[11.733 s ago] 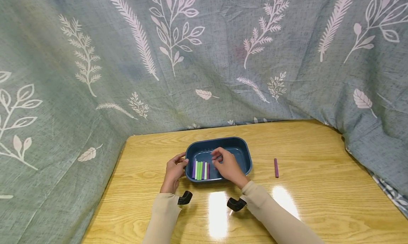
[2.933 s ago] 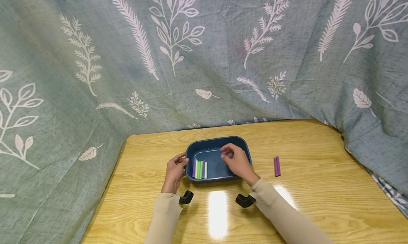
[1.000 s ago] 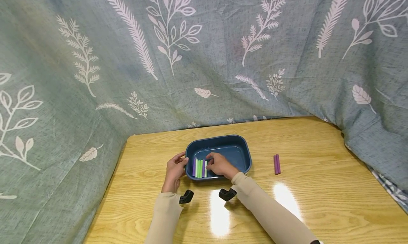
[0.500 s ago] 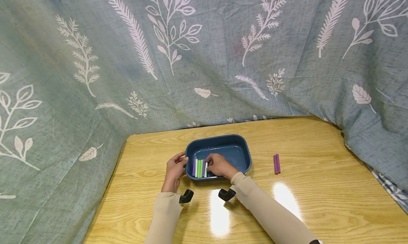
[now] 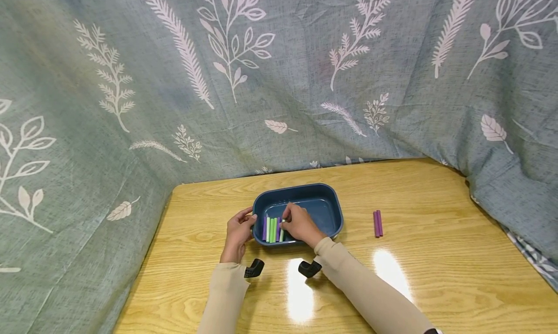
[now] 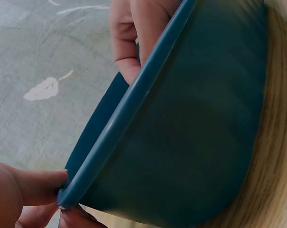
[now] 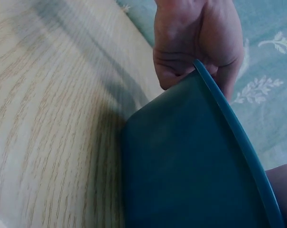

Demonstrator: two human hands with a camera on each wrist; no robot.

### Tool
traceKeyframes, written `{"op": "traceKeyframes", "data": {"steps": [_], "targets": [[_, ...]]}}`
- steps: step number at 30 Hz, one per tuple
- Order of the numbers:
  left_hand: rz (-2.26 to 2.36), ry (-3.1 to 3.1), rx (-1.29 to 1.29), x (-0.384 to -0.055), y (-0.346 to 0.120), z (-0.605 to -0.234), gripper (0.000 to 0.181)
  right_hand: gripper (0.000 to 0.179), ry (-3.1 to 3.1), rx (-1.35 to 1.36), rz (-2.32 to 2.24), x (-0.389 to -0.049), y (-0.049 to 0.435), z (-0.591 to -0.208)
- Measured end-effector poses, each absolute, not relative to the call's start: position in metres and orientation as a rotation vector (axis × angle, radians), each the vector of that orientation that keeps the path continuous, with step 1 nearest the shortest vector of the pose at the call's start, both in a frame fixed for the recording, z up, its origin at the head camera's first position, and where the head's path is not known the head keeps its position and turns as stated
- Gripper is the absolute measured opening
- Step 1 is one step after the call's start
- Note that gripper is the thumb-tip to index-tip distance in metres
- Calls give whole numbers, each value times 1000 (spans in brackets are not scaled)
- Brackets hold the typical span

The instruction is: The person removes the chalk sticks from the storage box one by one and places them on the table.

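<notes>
In the head view, my left hand [image 5: 237, 234] grips the left end of a dark blue plastic tray [image 5: 320, 184], thumb on the rim. The left wrist view shows that thumb [image 6: 43, 183] over the edge and fingers beneath. Inside the tray, my right hand [image 5: 302, 225] pinches the upper end of a thin pale green-white stick [image 5: 282, 235], which leans slightly. Left of it lie several similar sticks side by side: purple [image 5: 264, 229], pale, bright green [image 5: 273, 230] and purple. Their exact kind is unclear. In both wrist views the tray wall hides the sticks.
Two dark magenta sticks [image 5: 377, 224] lie together on the wooden table [image 5: 427, 256], right of the tray. A grey-green leaf-patterned cloth [image 5: 301, 82] hangs behind the table and along its sides. Black wrist mounts [image 5: 310, 268] jut out near both sleeves.
Earlier, a magenta stick left the tray's row and joined another on the table. My right hand then came back left into the tray, pinched the end pale stick and tilted it. The left hand stayed.
</notes>
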State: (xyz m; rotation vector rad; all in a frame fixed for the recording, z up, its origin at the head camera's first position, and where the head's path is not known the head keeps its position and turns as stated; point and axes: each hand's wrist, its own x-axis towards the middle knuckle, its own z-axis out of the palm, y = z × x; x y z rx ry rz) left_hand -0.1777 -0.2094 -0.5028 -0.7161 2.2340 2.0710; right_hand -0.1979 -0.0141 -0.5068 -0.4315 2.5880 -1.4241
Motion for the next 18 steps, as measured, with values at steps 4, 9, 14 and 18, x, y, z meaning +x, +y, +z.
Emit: {"op": "traceKeyframes", "data": {"steps": [4, 9, 14, 18], "targets": [[2071, 2239, -703, -177, -210, -503, 36, 19, 2619, -415, -1441, -198, -14, -509], [2073, 2236, -705, -177, -211, -502, 36, 15, 2598, -423, -1566, -198, -12, -514], [2068, 2235, -715, -176, -211, -502, 36, 9, 2419, -400, -1814, -196, -8, -514], [2065, 2237, -709, -176, -211, -502, 36, 7, 2352, -372, -1924, -193, -4, -511]]}}
